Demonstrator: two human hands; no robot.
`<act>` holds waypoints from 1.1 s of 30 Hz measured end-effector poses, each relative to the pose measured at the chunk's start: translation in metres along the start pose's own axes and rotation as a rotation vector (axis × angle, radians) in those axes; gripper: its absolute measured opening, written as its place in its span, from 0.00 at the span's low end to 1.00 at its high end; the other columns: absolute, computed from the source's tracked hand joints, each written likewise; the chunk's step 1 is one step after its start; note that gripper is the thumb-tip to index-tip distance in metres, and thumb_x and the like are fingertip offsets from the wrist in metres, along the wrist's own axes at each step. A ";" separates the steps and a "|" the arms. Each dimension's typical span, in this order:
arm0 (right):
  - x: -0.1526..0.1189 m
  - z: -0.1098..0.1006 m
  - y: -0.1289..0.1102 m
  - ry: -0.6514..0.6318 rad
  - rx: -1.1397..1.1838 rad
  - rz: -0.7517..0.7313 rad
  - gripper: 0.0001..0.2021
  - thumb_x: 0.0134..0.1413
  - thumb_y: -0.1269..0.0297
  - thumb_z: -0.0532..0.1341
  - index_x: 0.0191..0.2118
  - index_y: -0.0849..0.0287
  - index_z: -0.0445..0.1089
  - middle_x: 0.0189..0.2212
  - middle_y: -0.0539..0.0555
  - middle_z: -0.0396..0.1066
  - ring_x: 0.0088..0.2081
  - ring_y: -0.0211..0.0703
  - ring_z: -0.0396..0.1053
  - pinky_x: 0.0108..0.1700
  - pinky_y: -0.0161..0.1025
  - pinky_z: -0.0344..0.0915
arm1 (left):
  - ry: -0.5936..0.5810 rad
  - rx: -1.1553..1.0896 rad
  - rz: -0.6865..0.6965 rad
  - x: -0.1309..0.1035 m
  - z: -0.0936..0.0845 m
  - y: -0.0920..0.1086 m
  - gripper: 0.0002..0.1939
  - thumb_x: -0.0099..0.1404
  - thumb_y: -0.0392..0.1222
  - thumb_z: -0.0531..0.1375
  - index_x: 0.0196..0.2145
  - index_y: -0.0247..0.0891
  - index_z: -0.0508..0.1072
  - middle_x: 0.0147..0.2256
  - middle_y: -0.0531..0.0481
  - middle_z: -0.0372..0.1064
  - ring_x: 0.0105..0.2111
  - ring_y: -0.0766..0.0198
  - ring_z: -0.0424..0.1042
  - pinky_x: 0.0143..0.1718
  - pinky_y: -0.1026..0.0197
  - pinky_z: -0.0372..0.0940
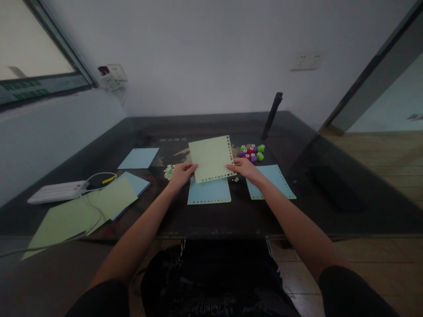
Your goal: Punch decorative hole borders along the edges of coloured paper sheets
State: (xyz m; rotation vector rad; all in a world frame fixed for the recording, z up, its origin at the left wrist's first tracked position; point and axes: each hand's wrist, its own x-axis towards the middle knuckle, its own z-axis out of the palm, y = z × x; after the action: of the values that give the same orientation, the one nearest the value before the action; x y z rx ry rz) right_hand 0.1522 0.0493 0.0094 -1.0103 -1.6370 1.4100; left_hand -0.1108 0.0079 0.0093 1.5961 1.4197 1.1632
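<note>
Between my two hands a pale yellow-green sheet of paper is held up, slightly tilted, with small shapes punched along its right and bottom edges. My left hand pinches its left edge, thumb on the near face. At the lower right edge my right hand grips it the same way. Below it lies a light blue punched sheet, partly covered. Another blue punched sheet rests under my right forearm. Small paper cut-outs are heaped beside my left hand. Several colourful craft punches stand behind my right hand.
On the left are a blue sheet, yellow-green sheets and a white power strip with cables. A dark upright stick stands at the back right of the black table. A dark flat object lies far right.
</note>
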 end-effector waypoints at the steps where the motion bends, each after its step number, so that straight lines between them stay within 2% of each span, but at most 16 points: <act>1: 0.000 0.001 0.001 -0.010 -0.009 -0.007 0.15 0.43 0.57 0.67 0.35 0.63 0.74 0.33 0.57 0.76 0.34 0.44 0.72 0.38 0.42 0.69 | 0.023 -0.006 0.009 0.000 0.000 0.000 0.16 0.56 0.52 0.59 0.22 0.34 0.70 0.17 0.53 0.62 0.20 0.68 0.60 0.23 0.65 0.54; 3: 0.000 0.001 0.001 0.008 -0.008 -0.016 0.15 0.42 0.58 0.68 0.34 0.63 0.74 0.33 0.57 0.76 0.33 0.44 0.73 0.38 0.42 0.69 | 0.029 -0.007 0.028 0.000 0.001 0.001 0.16 0.56 0.51 0.59 0.22 0.35 0.70 0.17 0.53 0.63 0.20 0.68 0.60 0.24 0.65 0.54; 7: 0.000 -0.001 0.000 0.039 0.030 0.003 0.14 0.42 0.58 0.68 0.34 0.63 0.74 0.31 0.57 0.76 0.30 0.43 0.72 0.34 0.41 0.69 | -0.051 -0.014 0.050 -0.001 0.002 0.001 0.18 0.58 0.52 0.57 0.21 0.35 0.69 0.18 0.52 0.64 0.20 0.67 0.62 0.25 0.65 0.56; 16: -0.002 -0.002 -0.004 0.032 0.008 -0.013 0.17 0.42 0.55 0.68 0.36 0.63 0.74 0.31 0.57 0.76 0.31 0.44 0.72 0.37 0.43 0.70 | -0.203 -0.004 -0.009 -0.004 0.002 0.002 0.16 0.59 0.47 0.58 0.20 0.34 0.71 0.18 0.49 0.67 0.21 0.68 0.64 0.25 0.65 0.59; 21: -0.002 -0.002 -0.004 0.032 0.034 0.015 0.19 0.40 0.53 0.68 0.37 0.62 0.74 0.31 0.56 0.76 0.30 0.44 0.72 0.35 0.42 0.70 | -0.253 0.013 -0.023 -0.005 0.000 0.004 0.16 0.59 0.46 0.58 0.20 0.33 0.71 0.19 0.48 0.68 0.21 0.68 0.65 0.25 0.65 0.59; 28: -0.001 -0.001 -0.004 0.048 0.026 -0.016 0.18 0.41 0.52 0.67 0.34 0.61 0.74 0.28 0.55 0.75 0.26 0.40 0.70 0.31 0.39 0.69 | -0.378 0.001 -0.017 -0.004 0.000 -0.005 0.16 0.60 0.46 0.58 0.20 0.32 0.70 0.18 0.49 0.66 0.20 0.69 0.62 0.24 0.65 0.57; 33: -0.002 0.000 -0.006 0.056 0.022 -0.023 0.17 0.41 0.51 0.67 0.32 0.61 0.73 0.29 0.54 0.74 0.27 0.41 0.70 0.31 0.39 0.68 | -0.441 -0.026 -0.022 -0.009 0.003 0.000 0.14 0.58 0.46 0.60 0.21 0.33 0.70 0.18 0.49 0.65 0.20 0.68 0.62 0.24 0.64 0.57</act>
State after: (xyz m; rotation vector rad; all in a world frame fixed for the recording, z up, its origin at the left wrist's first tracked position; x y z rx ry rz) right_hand 0.1522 0.0464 0.0155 -1.0057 -1.5842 1.3698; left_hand -0.1079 -0.0011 0.0069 1.6851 1.1245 0.7494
